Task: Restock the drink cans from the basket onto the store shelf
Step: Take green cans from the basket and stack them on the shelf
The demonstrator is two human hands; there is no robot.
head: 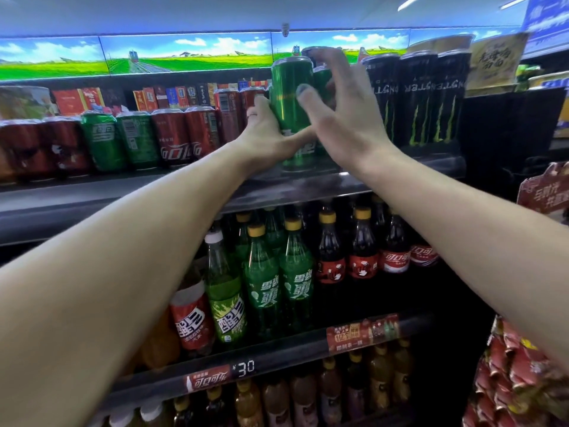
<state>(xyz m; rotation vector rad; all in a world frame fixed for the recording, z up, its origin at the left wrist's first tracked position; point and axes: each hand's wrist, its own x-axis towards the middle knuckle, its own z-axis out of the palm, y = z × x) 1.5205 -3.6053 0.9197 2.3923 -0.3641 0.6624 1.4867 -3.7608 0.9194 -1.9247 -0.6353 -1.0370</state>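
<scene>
On the can shelf (184, 192) beside black Monster cans (418, 100), left hand (268, 134) grips a green can (291, 112) — probably Sprite — right hand (341, 112) spread wide.

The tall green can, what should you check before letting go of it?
1. Tall green can upright: ok.
2. Its bottom down on the top shelf: cannot tell, motion blur hides the base.
3. Left hand grips the can low down: ok.
4. Right hand steadies it, fingers spread across the can's front: ok.
5. Room beside the black cans on the right: cannot tell, the right hand covers that gap.
6. Another green can behind it, out of the way: cannot tell, mostly hidden.
</scene>
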